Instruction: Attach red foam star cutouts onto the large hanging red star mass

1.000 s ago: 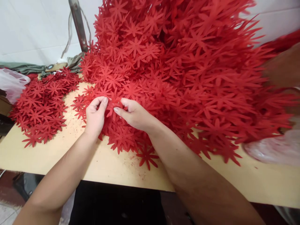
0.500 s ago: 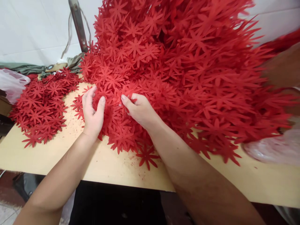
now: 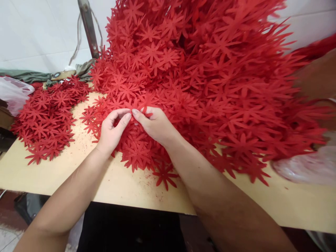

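Both hands meet over the near edge of a big heap of red flower-shaped cutouts [image 3: 189, 80]. My right hand [image 3: 154, 122] pinches one red flower cutout [image 3: 143, 109] between thumb and fingers, its petals poking out past the fingertips. My left hand [image 3: 114, 127] is closed in a pinch at that cutout's left side, thumb tip against the index finger. The left fingertips nearly touch the right thumb. What exactly lies between them is partly hidden by the fingers and blends with the red heap behind.
A smaller pile of darker red flower cutouts [image 3: 47, 122] lies to the left on the pale wooden table [image 3: 123, 189]. A white plastic bag [image 3: 15, 91] stands at the far left, clear plastic [image 3: 307, 164] at the right. A metal bar [image 3: 89, 29] rises at the back near green cloth [image 3: 26, 75].
My left hand, open and apart before, has moved right and closed its thumb and fingers at the flower cutout. My right hand keeps its pinch and has shifted hardly at all.
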`<state>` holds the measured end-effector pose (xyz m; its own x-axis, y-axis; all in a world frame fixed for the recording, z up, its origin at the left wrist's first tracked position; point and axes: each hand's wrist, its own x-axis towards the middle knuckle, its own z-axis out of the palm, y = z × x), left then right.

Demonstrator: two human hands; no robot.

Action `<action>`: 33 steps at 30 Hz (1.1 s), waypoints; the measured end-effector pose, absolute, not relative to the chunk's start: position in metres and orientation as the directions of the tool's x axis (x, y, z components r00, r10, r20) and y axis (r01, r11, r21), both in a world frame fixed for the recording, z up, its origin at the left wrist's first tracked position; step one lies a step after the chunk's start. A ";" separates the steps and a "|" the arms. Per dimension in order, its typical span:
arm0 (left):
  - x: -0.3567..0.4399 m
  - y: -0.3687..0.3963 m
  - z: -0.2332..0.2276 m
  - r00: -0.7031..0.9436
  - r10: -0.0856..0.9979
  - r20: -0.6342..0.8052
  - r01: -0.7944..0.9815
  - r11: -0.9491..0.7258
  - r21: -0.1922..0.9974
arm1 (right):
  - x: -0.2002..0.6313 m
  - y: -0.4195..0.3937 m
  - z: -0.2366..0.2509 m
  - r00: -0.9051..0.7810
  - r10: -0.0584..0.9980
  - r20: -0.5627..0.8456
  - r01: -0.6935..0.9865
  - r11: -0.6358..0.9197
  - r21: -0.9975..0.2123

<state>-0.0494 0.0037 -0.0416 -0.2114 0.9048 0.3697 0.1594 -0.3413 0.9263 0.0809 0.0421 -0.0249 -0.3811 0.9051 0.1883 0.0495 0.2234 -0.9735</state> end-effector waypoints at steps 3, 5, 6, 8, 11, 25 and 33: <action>-0.048 0.004 -0.040 -0.241 0.911 0.336 0.113 -0.317 0.942 | 0.079 0.041 -0.026 -0.453 0.878 0.158 0.081 0.217 -0.973; -0.048 0.005 -0.041 -0.294 0.897 0.330 0.109 -0.311 0.944 | 0.078 0.040 -0.026 -0.508 0.846 0.161 0.078 0.232 -0.970; -0.048 0.005 -0.041 -0.321 0.890 0.323 0.100 -0.308 0.946 | 0.078 0.040 -0.026 -0.533 0.828 0.174 0.070 0.248 -0.966; -0.051 0.007 -0.043 -0.371 0.879 0.298 0.063 -0.297 0.953 | 0.079 0.039 -0.024 -0.571 0.798 0.191 0.054 0.269 -0.962; -0.060 0.013 -0.045 -0.458 0.850 0.261 0.004 -0.292 0.957 | 0.082 0.040 -0.022 -0.565 0.812 0.148 0.074 0.229 -0.971; -0.059 0.004 -0.044 -0.189 0.705 0.684 0.679 -0.409 0.610 | 0.088 0.049 -0.015 -0.377 0.912 -0.159 -0.281 -0.276 -0.919; -0.047 -0.003 -0.044 0.036 0.736 0.676 0.814 -0.414 0.408 | 0.087 0.044 -0.008 -0.469 0.871 -0.145 -0.379 -0.347 -0.858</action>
<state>-0.0471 -0.0025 -0.0438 0.0358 0.7362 0.6758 0.8141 -0.4137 0.4075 0.0872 0.0437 -0.0078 -0.4694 0.8711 -0.1447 -0.3786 -0.3466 -0.8582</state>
